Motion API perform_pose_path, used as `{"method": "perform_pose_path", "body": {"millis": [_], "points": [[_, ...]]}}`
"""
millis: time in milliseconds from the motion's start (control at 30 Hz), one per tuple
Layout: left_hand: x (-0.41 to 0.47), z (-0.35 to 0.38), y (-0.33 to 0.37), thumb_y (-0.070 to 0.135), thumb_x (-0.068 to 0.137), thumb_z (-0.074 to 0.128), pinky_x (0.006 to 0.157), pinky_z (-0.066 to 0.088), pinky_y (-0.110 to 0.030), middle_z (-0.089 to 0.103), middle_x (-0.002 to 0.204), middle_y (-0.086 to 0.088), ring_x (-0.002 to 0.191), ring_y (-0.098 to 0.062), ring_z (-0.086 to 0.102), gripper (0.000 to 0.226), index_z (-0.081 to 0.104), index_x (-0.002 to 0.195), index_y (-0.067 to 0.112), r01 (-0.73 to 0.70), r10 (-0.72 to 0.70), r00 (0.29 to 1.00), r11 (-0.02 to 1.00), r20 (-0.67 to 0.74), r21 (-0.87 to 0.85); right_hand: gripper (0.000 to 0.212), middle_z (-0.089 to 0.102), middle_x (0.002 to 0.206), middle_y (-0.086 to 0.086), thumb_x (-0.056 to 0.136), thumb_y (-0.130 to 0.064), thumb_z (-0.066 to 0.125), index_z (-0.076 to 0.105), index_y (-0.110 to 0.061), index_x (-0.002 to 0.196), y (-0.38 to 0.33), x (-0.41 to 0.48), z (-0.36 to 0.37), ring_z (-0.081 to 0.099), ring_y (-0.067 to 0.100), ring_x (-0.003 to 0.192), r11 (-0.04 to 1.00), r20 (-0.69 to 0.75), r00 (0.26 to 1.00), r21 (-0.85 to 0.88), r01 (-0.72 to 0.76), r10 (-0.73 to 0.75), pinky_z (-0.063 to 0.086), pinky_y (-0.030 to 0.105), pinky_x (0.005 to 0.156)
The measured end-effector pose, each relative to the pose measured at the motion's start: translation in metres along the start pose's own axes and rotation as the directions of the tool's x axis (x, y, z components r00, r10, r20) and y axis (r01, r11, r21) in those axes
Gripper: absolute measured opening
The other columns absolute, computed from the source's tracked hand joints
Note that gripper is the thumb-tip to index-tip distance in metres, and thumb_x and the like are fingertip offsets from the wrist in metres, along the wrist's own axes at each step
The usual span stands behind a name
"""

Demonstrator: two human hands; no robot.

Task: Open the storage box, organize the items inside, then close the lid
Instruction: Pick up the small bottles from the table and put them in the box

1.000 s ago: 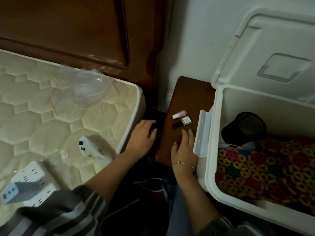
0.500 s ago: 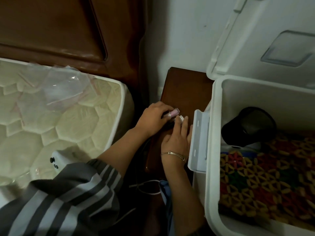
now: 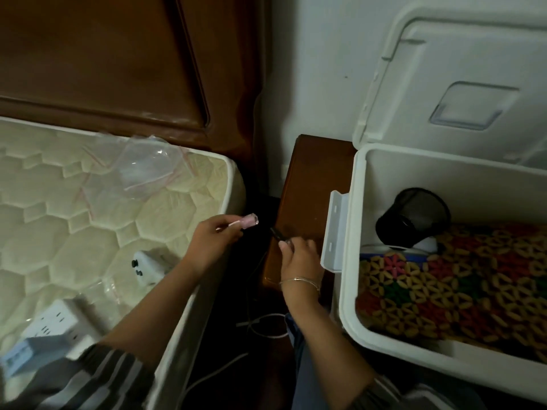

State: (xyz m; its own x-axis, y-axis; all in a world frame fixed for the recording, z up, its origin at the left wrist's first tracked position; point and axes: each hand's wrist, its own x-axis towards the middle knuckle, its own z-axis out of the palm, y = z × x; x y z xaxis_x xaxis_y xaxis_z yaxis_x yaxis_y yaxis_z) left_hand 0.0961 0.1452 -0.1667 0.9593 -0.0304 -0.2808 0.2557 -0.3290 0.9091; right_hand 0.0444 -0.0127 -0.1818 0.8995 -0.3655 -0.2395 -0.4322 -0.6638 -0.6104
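While the box (image 3: 414, 179) stands open, lid (image 3: 444, 69) raised, the left hand (image 3: 216, 239) pinches a pink bottle (image 3: 251, 221) and the right hand (image 3: 300, 257) grips a dark bottle (image 3: 276, 233), likely for sorting.

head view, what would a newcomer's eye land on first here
The big white plastic storage box at right, lid raised, with a bright multicoloured patterned layer and a black mesh cup inside. Beside it, the left hand holds a small pink bottle and the right hand a small dark bottle.
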Motion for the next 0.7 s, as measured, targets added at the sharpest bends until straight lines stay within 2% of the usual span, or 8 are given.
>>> {"method": "perform_pose_path", "body": {"millis": [100, 167, 233, 333, 400, 533, 633, 700], "points": [[-0.036, -0.029, 0.008, 0.016, 0.091, 0.065, 0.088, 0.051, -0.028, 0.070, 0.110, -0.018, 0.091, -0.014, 0.064, 0.019, 0.072, 0.103, 0.003, 0.050, -0.054, 0.998, 0.977, -0.015, -0.206, 0.028, 0.060, 0.076, 0.007, 0.095, -0.031, 0.050, 0.062, -0.008, 0.083, -0.005, -0.037, -0.012, 0.063, 0.015, 0.072, 0.911, 0.194, 0.981, 0.406, -0.064, -0.017, 0.041, 0.024, 0.061], [-0.058, -0.047, 0.016, 0.019, 0.089, 0.067, 0.089, 0.052, -0.026, 0.070, 0.113, -0.015, 0.096, -0.015, 0.064, 0.023, 0.071, 0.105, 0.002, 0.052, -0.053, 0.999, 0.965, 0.001, -0.257, 0.029, 0.058, 0.066, 0.002, 0.094, -0.032, 0.052, 0.063, -0.009, 0.081, -0.008, -0.059, -0.024, 0.056, 0.000, 0.050, 0.830, 0.356, 0.934, 0.524, -0.188, -0.014, 0.039, 0.017, 0.052], [-0.081, -0.060, 0.024, 0.021, 0.089, 0.065, 0.091, 0.050, -0.026, 0.072, 0.113, -0.006, 0.102, -0.015, 0.064, 0.023, 0.073, 0.104, 0.005, 0.032, -0.026, 0.999, 0.963, 0.026, -0.266, 0.023, 0.061, 0.066, 0.001, 0.094, -0.028, 0.054, 0.064, -0.012, 0.082, -0.013, -0.078, -0.041, 0.055, -0.001, 0.047, 0.740, 0.468, 0.883, 0.606, -0.293, -0.034, 0.040, 0.015, 0.050], [-0.114, -0.069, 0.035, 0.016, 0.093, 0.059, 0.094, 0.048, -0.028, 0.072, 0.114, -0.005, 0.105, -0.016, 0.063, 0.022, 0.072, 0.108, 0.005, 0.001, 0.013, 0.999, 0.963, 0.052, -0.268, 0.011, 0.066, 0.069, 0.004, 0.093, -0.012, 0.055, 0.063, -0.009, 0.086, -0.024, -0.105, -0.073, 0.064, 0.008, 0.054, 0.494, 0.578, 0.808, 0.738, -0.459, -0.112, 0.050, 0.017, 0.052], [-0.128, -0.068, 0.041, 0.017, 0.093, 0.060, 0.088, 0.050, -0.023, 0.073, 0.110, -0.004, 0.100, -0.012, 0.065, 0.020, 0.073, 0.106, 0.009, -0.001, 0.018, 0.998, 0.963, 0.060, -0.269, 0.006, 0.071, 0.069, 0.005, 0.091, -0.006, 0.057, 0.062, -0.006, 0.090, -0.027, -0.117, -0.092, 0.069, 0.013, 0.060, 0.383, 0.625, 0.757, 0.757, -0.530, -0.188, 0.055, 0.020, 0.056], [-0.153, -0.052, 0.061, 0.019, 0.089, 0.063, 0.080, 0.053, -0.020, 0.074, 0.104, -0.007, 0.096, -0.012, 0.068, 0.019, 0.073, 0.101, 0.010, -0.043, 0.074, 0.993, 0.950, 0.089, -0.311, 0.021, 0.074, 0.091, 0.012, 0.087, -0.004, 0.062, 0.061, -0.003, 0.108, -0.019, -0.138, -0.133, 0.072, 0.025, 0.083, 0.356, 0.664, 0.702, 0.741, -0.569, -0.257, 0.057, 0.026, 0.061], [-0.163, -0.033, 0.079, 0.012, 0.091, 0.060, 0.080, 0.056, -0.021, 0.072, 0.105, -0.018, 0.098, -0.022, 0.069, 0.019, 0.068, 0.104, 0.001, -0.048, 0.098, 0.987, 0.938, 0.130, -0.343, 0.029, 0.073, 0.099, 0.015, 0.084, -0.005, 0.065, 0.060, -0.003, 0.112, -0.010, -0.145, -0.158, 0.072, 0.023, 0.085, 0.370, 0.638, 0.732, 0.757, -0.539, -0.239, 0.055, 0.024, 0.058], [-0.167, -0.019, 0.092, 0.009, 0.092, 0.059, 0.075, 0.056, -0.021, 0.072, 0.102, -0.019, 0.093, -0.021, 0.070, 0.017, 0.066, 0.103, -0.001, -0.044, 0.105, 0.982, 0.936, 0.158, -0.350, 0.027, 0.074, 0.096, 0.010, 0.083, -0.006, 0.066, 0.062, -0.005, 0.110, -0.004, -0.146, -0.174, 0.072, 0.017, 0.082, 0.416, 0.594, 0.770, 0.777, -0.473, -0.234, 0.052, 0.020, 0.056]]}}
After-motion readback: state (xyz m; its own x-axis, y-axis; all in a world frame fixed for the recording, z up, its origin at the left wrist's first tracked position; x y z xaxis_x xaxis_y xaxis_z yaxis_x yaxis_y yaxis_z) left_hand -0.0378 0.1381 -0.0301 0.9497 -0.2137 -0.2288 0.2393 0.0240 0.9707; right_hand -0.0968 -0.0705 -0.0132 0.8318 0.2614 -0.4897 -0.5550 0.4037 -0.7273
